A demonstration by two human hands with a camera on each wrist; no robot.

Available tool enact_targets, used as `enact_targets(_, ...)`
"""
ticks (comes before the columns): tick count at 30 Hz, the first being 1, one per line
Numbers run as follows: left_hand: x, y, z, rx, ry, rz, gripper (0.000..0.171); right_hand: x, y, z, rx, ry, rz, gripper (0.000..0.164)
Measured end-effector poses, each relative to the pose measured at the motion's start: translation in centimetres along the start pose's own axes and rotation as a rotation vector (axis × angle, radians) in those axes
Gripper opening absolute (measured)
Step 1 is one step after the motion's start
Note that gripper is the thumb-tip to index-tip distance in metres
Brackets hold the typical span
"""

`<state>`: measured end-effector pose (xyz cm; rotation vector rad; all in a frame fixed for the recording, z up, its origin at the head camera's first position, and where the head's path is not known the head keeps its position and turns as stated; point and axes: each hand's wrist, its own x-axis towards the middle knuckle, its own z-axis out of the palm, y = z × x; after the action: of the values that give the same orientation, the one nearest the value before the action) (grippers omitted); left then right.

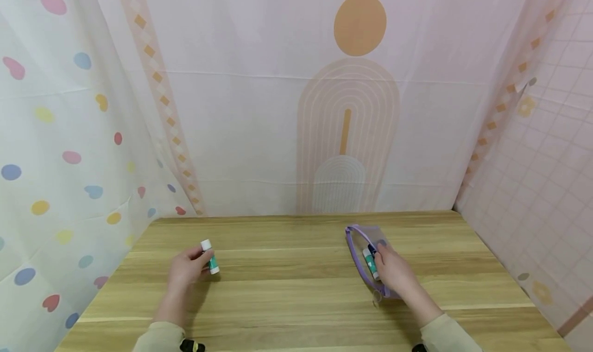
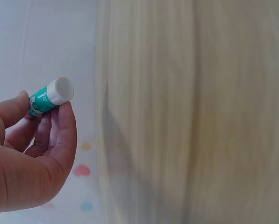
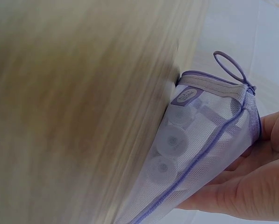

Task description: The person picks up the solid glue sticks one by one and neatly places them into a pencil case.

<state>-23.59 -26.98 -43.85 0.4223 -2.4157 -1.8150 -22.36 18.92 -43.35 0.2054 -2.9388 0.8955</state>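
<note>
My left hand [image 1: 185, 269] pinches a green and white glue stick [image 2: 45, 100] between thumb and fingers, above the left part of the table. The stick is tilted, with a white end at top and bottom. On the right, my right hand [image 1: 396, 270] grips the side of a purple-trimmed mesh pouch [image 3: 195, 140]. The pouch mouth gapes toward the middle of the table. Inside lie another green and white glue stick [image 1: 371, 264] and something dark blue, partly hidden by the fingers. Through the mesh, several round pale ends show in the right wrist view.
The wooden table [image 1: 278, 290] spans the area under both hands. A patterned curtain [image 1: 255, 136] hangs along its back edge, with dotted cloth [image 1: 60, 187] on the left and checked cloth [image 1: 546, 187] on the right. A loop zipper pull [image 3: 230, 65] sticks out from the pouch.
</note>
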Motion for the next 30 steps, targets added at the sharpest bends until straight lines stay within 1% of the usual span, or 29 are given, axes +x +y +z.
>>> enact_targets(5, -0.2, 0.8, 1.7, -0.021, -0.04, 0.022, 0.047, 0.0, 0.0, 0.1, -0.001, -0.004, -0.003, 0.045)
enact_targets(10, -0.2, 1.5, 3.5, -0.07, -0.089, 0.04, 0.045, -0.1, 0.0, 0.0, 0.003, -0.003, 0.003, 0.046)
enact_targets(16, -0.6, 2.2, 5.8, -0.11, -0.133, 0.037, 0.041, -0.1, -0.1, 0.0, 0.003, 0.001, -0.001, 0.045)
enact_targets(24, -1.0, 3.0, 8.5, -0.142, -0.148, 0.037, 0.038, -0.2, -0.2, 0.0, 0.011, 0.005, -0.008, 0.045)
enact_targets(30, -1.4, 3.2, 10.5, -0.164, -0.151, 0.054, 0.033, -0.1, -0.3, 0.0, 0.009, 0.01, -0.018, 0.044)
